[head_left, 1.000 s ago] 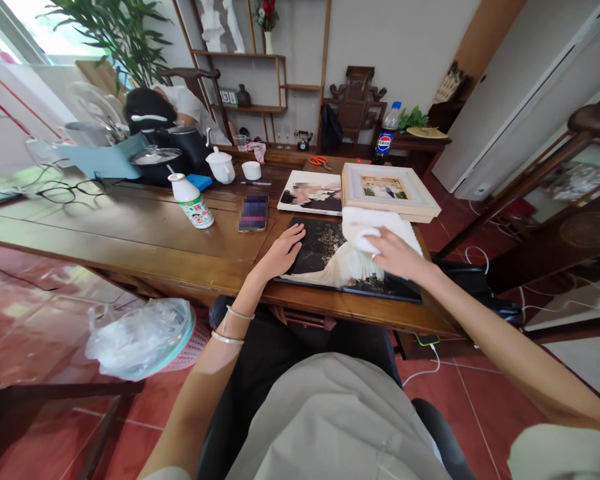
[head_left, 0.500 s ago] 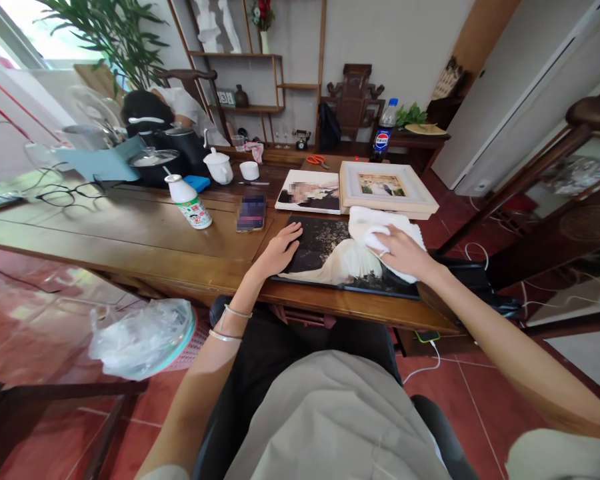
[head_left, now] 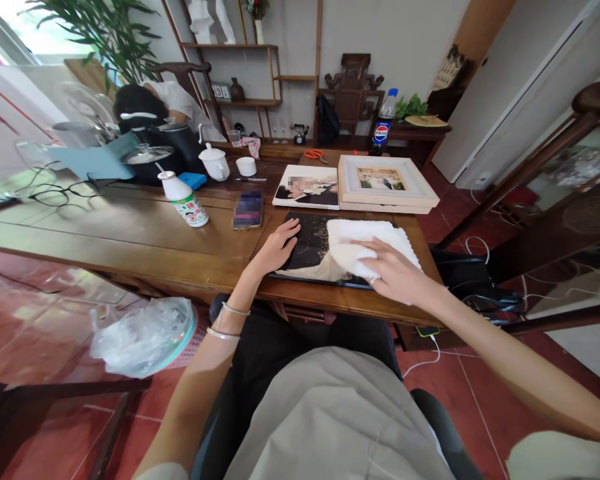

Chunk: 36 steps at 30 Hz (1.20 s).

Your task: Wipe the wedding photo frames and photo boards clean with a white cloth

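Note:
A dark photo panel (head_left: pixel 310 250) lies flat near the front edge of the wooden table (head_left: pixel 130 240). My left hand (head_left: pixel 277 245) rests on its left edge with fingers stretched flat. My right hand (head_left: pixel 393 273) presses a white cloth (head_left: pixel 365 240) onto the panel's right half, fingers curled over the bunched part. The cloth hides much of the picture.
Behind the panel lie a second photo print (head_left: pixel 307 188) and a white framed picture (head_left: pixel 385 185). A phone (head_left: pixel 247 210), a white bottle (head_left: pixel 183 199), teapot (head_left: pixel 215 163), cup (head_left: pixel 246 166), scissors (head_left: pixel 316 155) and glasses (head_left: pixel 60 193) are on the table. A person's dark-haired head (head_left: pixel 135 107) shows far left.
My right hand has dragged the white cloth from the panel's upper right toward me and leftward. My left hand has stayed on the panel's left edge.

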Each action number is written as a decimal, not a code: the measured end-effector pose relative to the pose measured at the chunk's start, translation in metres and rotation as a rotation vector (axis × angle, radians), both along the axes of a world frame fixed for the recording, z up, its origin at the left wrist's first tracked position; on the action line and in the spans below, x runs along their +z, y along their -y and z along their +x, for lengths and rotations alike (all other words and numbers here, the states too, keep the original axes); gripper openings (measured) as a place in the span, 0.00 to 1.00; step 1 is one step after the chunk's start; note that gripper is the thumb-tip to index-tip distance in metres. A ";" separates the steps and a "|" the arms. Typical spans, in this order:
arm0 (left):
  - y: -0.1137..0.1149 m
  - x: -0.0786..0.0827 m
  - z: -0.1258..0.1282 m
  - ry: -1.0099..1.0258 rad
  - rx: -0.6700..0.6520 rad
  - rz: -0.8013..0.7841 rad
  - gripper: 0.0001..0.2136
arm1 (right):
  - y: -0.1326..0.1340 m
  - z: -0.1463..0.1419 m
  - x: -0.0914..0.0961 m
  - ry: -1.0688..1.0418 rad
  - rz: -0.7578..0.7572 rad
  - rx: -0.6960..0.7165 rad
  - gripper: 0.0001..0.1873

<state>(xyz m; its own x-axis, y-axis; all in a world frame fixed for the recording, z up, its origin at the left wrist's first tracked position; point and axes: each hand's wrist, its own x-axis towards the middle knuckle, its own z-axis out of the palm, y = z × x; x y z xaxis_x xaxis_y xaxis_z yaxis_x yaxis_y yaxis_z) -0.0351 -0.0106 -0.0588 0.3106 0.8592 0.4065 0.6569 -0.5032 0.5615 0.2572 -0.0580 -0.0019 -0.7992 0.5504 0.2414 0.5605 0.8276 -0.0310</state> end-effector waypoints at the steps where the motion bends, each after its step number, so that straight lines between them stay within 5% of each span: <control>1: 0.000 0.000 0.000 -0.002 0.000 -0.001 0.21 | -0.009 0.004 0.001 0.004 -0.003 -0.027 0.16; 8: -0.001 -0.001 0.000 0.008 -0.002 0.006 0.20 | -0.070 0.043 -0.009 -0.005 0.060 -0.312 0.17; 18: -0.002 -0.003 -0.001 -0.018 -0.002 -0.014 0.21 | 0.027 0.005 0.010 -0.001 -0.098 0.091 0.17; 22: -0.002 -0.003 -0.001 -0.004 -0.008 -0.015 0.20 | -0.005 0.012 0.007 -0.004 -0.081 0.072 0.17; 28: 0.000 0.000 0.000 0.017 -0.013 -0.003 0.21 | -0.070 0.033 -0.007 -0.042 0.032 -0.220 0.16; 36: -0.001 -0.001 0.000 0.012 -0.007 0.000 0.20 | -0.026 0.030 -0.010 -0.075 0.012 -0.058 0.17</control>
<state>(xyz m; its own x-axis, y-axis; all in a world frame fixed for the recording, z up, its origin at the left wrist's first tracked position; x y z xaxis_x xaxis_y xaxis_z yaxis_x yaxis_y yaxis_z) -0.0356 -0.0097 -0.0597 0.3121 0.8572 0.4097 0.6466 -0.5076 0.5694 0.2877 -0.0320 -0.0121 -0.7454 0.5923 0.3059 0.6042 0.7941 -0.0653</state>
